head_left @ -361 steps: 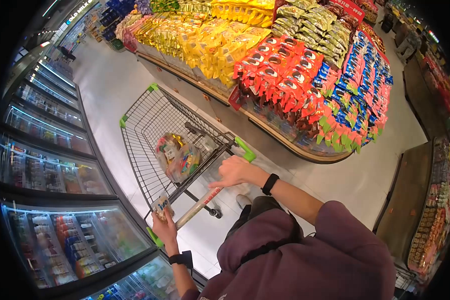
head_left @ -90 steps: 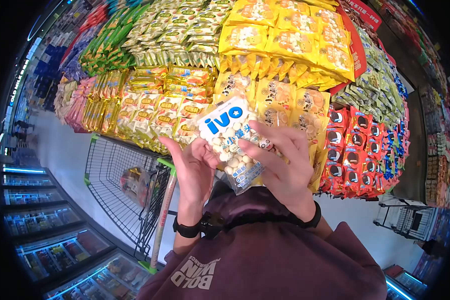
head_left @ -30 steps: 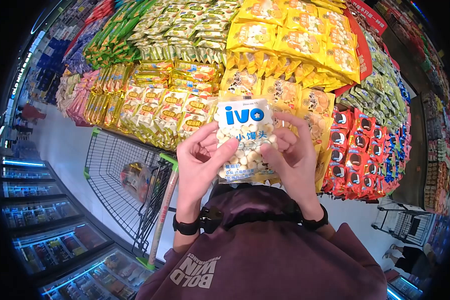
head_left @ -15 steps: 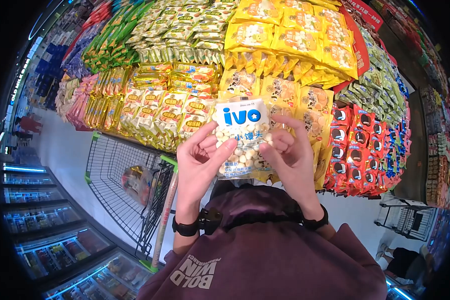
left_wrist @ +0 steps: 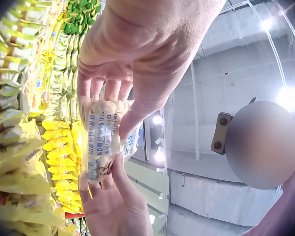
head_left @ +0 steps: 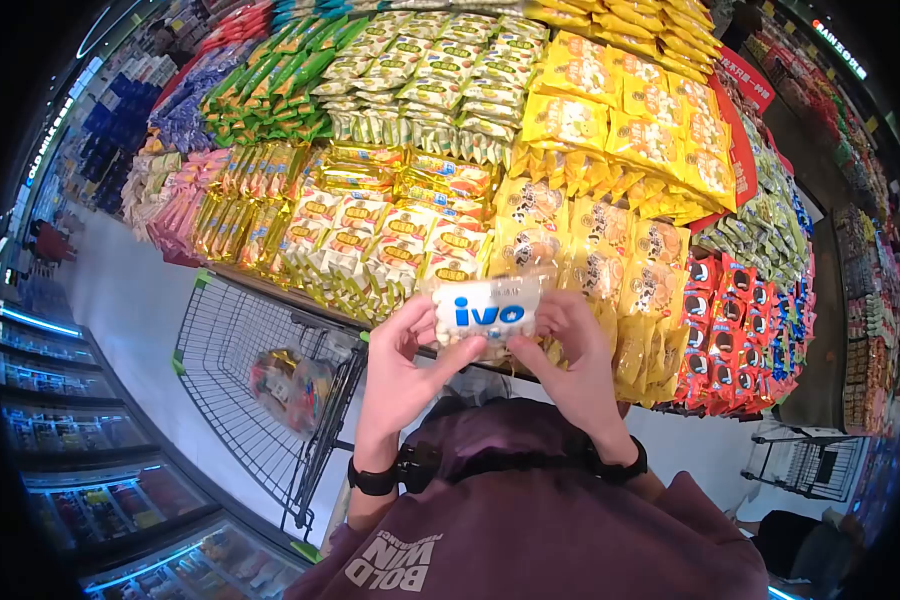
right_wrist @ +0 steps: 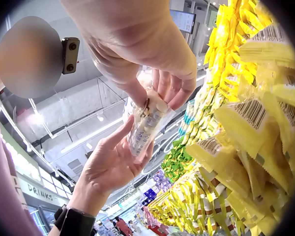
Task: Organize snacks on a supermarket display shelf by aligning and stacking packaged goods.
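Between both hands is a clear plastic bag of small round pale biscuits (head_left: pixel 485 315), with "ivo" in blue on its white top panel. My left hand (head_left: pixel 402 368) grips its left side, thumb on the front and fingers behind. The right hand (head_left: pixel 574 370) pinches the opposite side the same way. Foreshortened in the head view, the bag is tilted, and its lower part is mostly hidden behind the thumbs. Blue print on the bag (left_wrist: pixel 99 130) shows in the left wrist view. The right wrist view shows both hands on the bag (right_wrist: pixel 148 120).
A wire shopping cart (head_left: pixel 225 350) with green corners stands at the left, a filled plastic bag (head_left: pixel 288 385) inside. Ahead rises a display of yellow snack packs (head_left: pixel 610 125) and red ones (head_left: pixel 725 335). Glass freezers (head_left: pixel 110 500) line the left; another cart (head_left: pixel 800 465) stands right.
Twelve seconds ago the left hand held the bag by the cart handle, the right resting on that handle. Both hands then took the bag up, and over the last half second it has tipped flatter.
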`<state>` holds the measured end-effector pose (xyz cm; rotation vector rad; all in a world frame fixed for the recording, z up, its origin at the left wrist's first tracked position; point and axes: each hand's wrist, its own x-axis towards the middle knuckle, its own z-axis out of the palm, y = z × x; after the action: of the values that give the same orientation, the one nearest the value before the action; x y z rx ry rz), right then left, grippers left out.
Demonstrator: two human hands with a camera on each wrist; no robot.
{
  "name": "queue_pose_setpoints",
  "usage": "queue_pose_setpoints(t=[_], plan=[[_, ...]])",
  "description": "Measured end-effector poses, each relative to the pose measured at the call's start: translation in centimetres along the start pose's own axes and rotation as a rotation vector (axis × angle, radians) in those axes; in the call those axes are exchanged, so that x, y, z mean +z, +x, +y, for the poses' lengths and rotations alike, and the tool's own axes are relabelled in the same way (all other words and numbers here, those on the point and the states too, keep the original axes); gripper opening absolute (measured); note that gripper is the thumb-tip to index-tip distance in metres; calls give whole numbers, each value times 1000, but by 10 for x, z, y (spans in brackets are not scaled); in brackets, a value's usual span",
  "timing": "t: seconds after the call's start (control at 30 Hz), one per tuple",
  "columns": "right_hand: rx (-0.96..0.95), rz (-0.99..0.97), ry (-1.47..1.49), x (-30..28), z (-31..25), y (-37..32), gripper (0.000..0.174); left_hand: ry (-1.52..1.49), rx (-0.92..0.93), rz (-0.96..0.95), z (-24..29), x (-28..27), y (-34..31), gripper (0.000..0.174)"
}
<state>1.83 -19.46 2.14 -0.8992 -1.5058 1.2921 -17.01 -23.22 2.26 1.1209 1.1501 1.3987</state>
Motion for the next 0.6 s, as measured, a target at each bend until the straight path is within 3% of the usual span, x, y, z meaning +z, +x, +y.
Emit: queue_pose_setpoints(t=[0.17, 0.27, 0.3, 0.37, 0.5, 0.6], plan=[[-42, -116, -213, 25, 3, 5, 39, 9, 38, -45, 0, -41, -12, 38], [-13, -147, -379, 36, -5, 2, 40, 83, -42, -9, 3, -54, -18, 38], [31, -156, -335, 38, -8, 3, 41, 53, -20, -3, -1, -57, -18, 40], [118, -177, -247, 44, -18, 6, 44, -22, -146, -20, 0, -63, -18, 40], [-349, -218, -717, 48, -32, 17, 49, -100, -171, 90, -11, -71, -16, 48], [-399, -377, -895, 54, -49, 27, 62, -299, -176, 187, 0, -67, -12, 52]])
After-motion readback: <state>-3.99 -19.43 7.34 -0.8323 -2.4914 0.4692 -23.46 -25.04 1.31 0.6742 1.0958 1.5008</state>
